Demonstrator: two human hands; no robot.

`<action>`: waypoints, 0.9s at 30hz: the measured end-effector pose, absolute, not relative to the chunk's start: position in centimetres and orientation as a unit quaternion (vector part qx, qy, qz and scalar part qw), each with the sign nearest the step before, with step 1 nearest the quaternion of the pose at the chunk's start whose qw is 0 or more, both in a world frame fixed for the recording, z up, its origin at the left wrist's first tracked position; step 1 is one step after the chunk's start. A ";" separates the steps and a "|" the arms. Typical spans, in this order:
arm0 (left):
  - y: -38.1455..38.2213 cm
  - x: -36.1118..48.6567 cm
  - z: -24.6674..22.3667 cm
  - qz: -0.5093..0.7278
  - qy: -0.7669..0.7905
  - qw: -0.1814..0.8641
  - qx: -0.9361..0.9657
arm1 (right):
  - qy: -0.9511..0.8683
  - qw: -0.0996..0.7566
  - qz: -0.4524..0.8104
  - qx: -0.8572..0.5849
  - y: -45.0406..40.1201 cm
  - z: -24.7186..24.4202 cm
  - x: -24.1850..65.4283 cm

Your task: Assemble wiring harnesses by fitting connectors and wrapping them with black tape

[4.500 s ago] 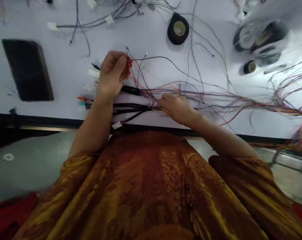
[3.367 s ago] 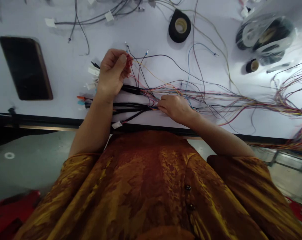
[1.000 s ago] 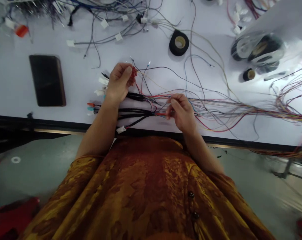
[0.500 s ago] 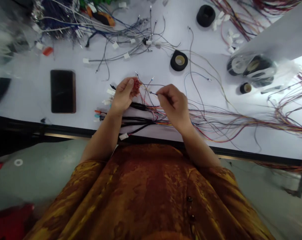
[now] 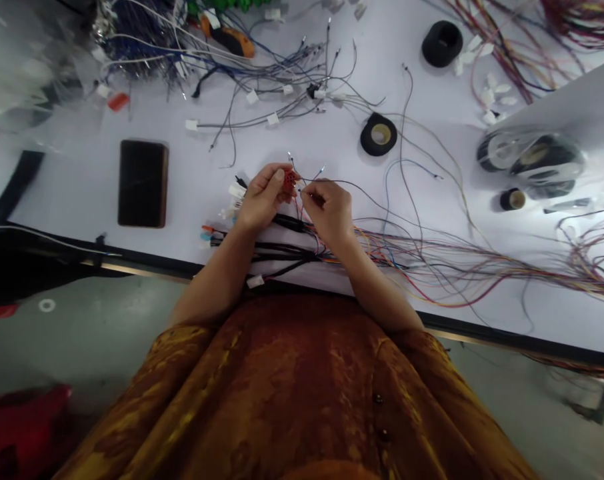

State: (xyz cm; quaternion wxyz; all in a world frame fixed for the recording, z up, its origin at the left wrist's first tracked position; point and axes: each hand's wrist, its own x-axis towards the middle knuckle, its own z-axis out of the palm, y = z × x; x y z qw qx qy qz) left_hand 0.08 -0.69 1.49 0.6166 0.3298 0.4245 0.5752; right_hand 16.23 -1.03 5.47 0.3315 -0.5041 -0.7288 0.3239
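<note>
Between the thumb and fingers of my left hand [image 5: 262, 197] is a red connector housing [image 5: 289, 181], its face of small holes showing. My right hand [image 5: 329, 208] pinches a thin dark wire [image 5: 301, 191] close beside the housing; whether its tip touches the holes is too small to tell. Below both hands lies a wire harness [image 5: 292, 255] with black-sleeved branches, and its loose coloured wires run off to the right. White plugs [image 5: 236, 192] poke out left of my left hand. Two loose wire ends with metal terminals stand just above the housing.
A dark phone-like slab [image 5: 143, 183] lies to the left. Black tape rolls [image 5: 379, 134] rest beyond my right hand, with more in a clear bag [image 5: 532, 160]. Grey wires [image 5: 277, 100] with white tags and an orange-black tool [image 5: 228, 37] are at the back. The table edge [image 5: 482, 332] runs in front.
My right hand has moved left with the wire, up to the red connector housing. My left hand still holds the housing. The whole view has shifted a little.
</note>
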 end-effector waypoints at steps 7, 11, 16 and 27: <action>-0.6 -0.1 0.5 0.577 0.418 0.588 0.383 | -0.751 0.295 0.312 -0.501 -0.8 5.4 16.1; -0.8 -0.1 0.3 0.550 0.446 0.549 0.445 | -0.733 0.323 0.338 -0.494 -0.6 5.0 16.0; -1.1 0.4 0.6 0.557 0.448 0.512 0.477 | -0.634 0.341 0.468 -0.512 -0.5 3.7 16.0; -0.9 0.1 -0.2 0.565 0.409 0.555 0.453 | -0.651 0.373 0.427 -0.505 -0.9 3.7 16.0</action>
